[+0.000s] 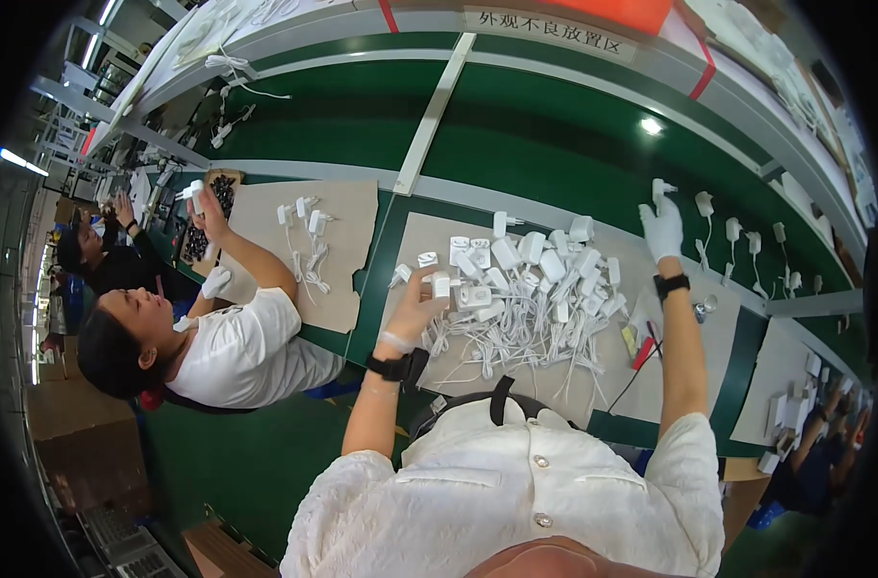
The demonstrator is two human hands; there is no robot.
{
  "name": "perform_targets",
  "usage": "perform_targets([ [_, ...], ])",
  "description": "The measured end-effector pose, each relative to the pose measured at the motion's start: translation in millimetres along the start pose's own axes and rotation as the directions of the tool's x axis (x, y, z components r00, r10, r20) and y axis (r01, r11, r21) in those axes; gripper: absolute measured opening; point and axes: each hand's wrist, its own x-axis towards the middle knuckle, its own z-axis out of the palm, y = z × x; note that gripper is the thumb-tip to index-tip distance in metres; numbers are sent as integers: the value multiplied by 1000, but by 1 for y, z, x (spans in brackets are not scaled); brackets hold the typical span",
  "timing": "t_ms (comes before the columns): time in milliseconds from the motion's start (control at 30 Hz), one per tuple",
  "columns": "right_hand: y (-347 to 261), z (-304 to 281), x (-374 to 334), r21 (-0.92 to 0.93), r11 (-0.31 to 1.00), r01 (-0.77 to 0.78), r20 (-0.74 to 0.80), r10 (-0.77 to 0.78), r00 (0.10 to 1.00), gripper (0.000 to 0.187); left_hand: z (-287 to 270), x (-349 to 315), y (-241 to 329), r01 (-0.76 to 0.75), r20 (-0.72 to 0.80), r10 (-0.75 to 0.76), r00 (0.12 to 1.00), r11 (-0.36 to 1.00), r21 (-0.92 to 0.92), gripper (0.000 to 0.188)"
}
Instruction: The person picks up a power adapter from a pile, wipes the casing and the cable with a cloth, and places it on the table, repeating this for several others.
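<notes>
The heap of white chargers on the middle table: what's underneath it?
The heap lies on a tan sheet, bare around it. White cables spill out on the near side. Anything under the heap's middle is covered.

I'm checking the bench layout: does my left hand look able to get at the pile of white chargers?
Probably yes: your left hand is close beside the pile of white chargers, with no barrier visible between, though it seems to grip one charger.

Glare spots the green surface (554, 125); fisheye edges curve into black.
</notes>
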Motion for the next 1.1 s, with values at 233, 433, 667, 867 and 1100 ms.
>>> perform_targets([
  [233, -205, -73, -166, 670, 725, -158, 530, -319, 786, 31, 38, -82, 100, -345, 277, 373, 885, 927, -144, 64],
  [433, -251, -111, -221, 525, 703, -480, 768, -149, 622, 23, 60, -81, 111, -229, 305, 314, 899, 931, -284, 60],
  [667, -235, -136, -208, 389, 80, -918, 899, -250, 359, 20, 85, -56, 79, 146, 411, 83, 908, 857, -495, 52],
  [867, -205, -132, -208, 286, -231, -930, 836, -415, 360, 21, 100, -57, 80, 65, 372, 138, 918, 873, -484, 49],
  [1100, -174, -123, -216, 223, -346, -912, 756, -529, 385, 23, 109, -60, 80, -8, 349, 180, 920, 897, -442, 42],
])
